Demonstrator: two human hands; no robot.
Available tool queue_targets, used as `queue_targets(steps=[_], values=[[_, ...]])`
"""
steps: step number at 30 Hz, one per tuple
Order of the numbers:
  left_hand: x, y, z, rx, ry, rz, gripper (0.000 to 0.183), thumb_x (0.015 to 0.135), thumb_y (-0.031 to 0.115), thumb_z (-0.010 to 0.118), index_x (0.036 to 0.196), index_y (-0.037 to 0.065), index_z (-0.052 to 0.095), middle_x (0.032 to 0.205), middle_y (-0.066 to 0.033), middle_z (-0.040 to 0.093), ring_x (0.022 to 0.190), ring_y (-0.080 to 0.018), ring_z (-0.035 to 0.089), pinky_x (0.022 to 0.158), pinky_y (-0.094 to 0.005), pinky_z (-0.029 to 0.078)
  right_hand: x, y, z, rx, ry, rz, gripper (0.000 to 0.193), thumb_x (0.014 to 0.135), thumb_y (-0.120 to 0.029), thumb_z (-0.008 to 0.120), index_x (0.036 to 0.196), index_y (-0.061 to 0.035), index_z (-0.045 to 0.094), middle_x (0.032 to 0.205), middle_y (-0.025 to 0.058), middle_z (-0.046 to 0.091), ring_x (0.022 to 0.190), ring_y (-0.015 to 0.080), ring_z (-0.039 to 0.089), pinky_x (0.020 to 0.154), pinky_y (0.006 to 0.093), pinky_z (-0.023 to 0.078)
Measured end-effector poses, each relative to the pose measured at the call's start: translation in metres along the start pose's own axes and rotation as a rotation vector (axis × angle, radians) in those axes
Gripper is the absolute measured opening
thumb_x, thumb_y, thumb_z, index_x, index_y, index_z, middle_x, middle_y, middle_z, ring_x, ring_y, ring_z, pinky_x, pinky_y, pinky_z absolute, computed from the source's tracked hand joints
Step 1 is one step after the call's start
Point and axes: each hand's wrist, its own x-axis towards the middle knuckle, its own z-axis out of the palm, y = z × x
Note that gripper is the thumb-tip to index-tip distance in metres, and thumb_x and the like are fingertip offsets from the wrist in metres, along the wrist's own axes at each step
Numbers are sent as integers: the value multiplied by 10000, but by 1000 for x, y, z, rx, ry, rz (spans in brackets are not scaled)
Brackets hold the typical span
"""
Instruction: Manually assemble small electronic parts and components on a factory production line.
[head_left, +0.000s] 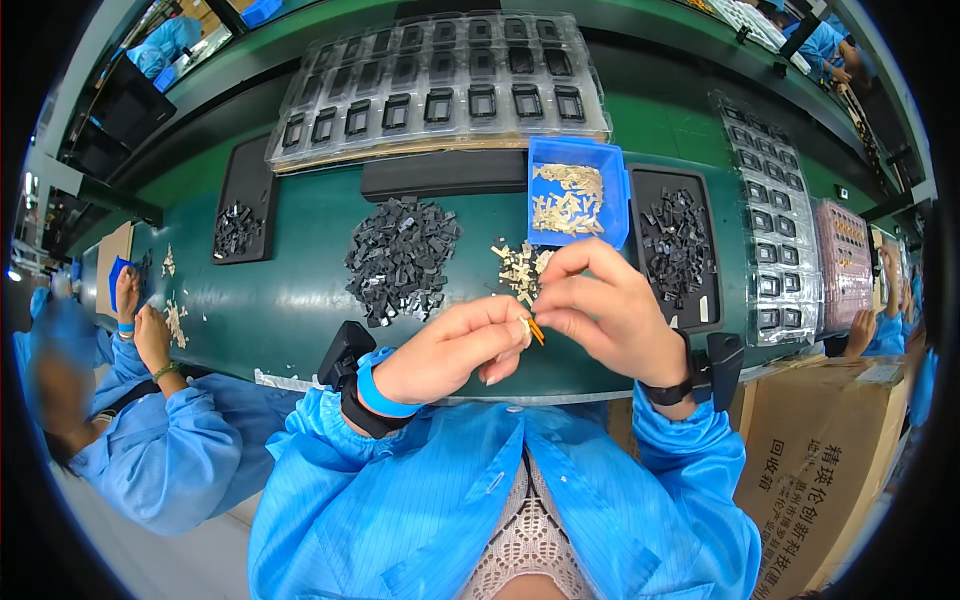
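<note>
My left hand (pixel 445 350) is closed in a pinch at the table's near edge, with a small pale piece with orange strips (pixel 537 331) sticking out past its fingertips. Close beside it, my right hand (pixel 610 310) has thumb and forefinger pinched together, nearly touching the left fingertips; whatever lies between them is too small to make out. Just beyond the hands is a loose pile of cream-coloured small pieces (pixel 520 268). A blue bin (pixel 619 200) behind that pile holds more of them. Left of it lies a large heap of small black parts (pixel 400 258).
Black trays (pixel 712 250) with small black parts stand right and left. A long black block (pixel 440 177) lies before stacked clear trays of black frames (pixel 440 105). More clear trays (pixel 770 225) are at right. A co-worker (pixel 170 440) sits left; a cardboard box (pixel 820 470) stands lower right.
</note>
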Motion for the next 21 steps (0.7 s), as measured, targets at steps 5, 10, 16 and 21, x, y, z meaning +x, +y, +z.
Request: queue_targets(steps=[5,10,16,21], values=[[3,5,-1,-161,-102,-94,168,968,179,434,891,44,497,693,23,395,599,-75,392,530,-219,322,-4,6,3,-20,34,-100,187,686,-102,731,844,-84,633,920,49,524,895,242,531,800,348,415],[4,7,-1,-201,-99,-142,169,968,176,435,890,39,497,680,28,382,593,-78,392,525,-219,320,-3,11,5,-4,8,-117,203,677,-104,739,848,-91,630,945,57,507,917,251,520,815,357,411],[5,8,1,-52,-34,-94,161,957,180,476,924,31,529,698,23,422,606,-61,426,527,-205,340,-6,14,6,42,-38,-89,177,713,-53,707,855,-82,605,979,85,479,951,273,500,845,373,409],[10,-8,10,376,342,430,117,765,42,726,854,34,651,830,-9,522,632,-59,485,557,-201,399,-17,20,16,243,118,-59,92,790,-71,665,828,-81,582,995,110,419,985,302,478,902,425,398]])
